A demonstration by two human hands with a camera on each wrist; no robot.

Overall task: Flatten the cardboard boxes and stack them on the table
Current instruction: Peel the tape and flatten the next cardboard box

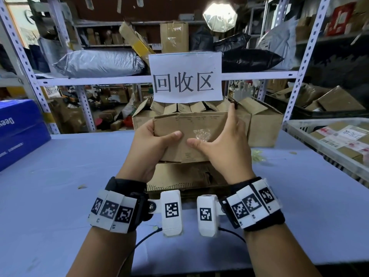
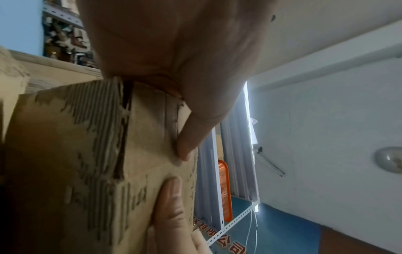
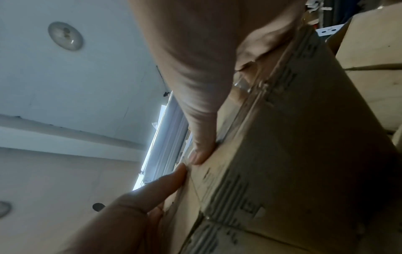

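Observation:
A small brown cardboard box [image 1: 191, 126] is held up above the table [image 1: 60, 176] in both hands. My left hand [image 1: 151, 144] grips its left end, thumb lying across the near face. My right hand [image 1: 225, 140] grips the right end, thumb on the near face and fingers reaching up over the far top edge. In the left wrist view the thumb [image 2: 195, 130] presses the box [image 2: 76, 154] near a torn seam. The right wrist view shows the right thumb [image 3: 202, 137] on the box [image 3: 293, 137]. Below the box lies a pile of flattened cardboard [image 1: 179, 176].
Several open cardboard boxes [image 1: 259, 124] stand at the table's far edge under a white paper sign [image 1: 185, 76]. A blue box [image 1: 20, 130] sits at the left. At the right is a white crate [image 1: 329, 140] of parcels. Metal shelving stands behind.

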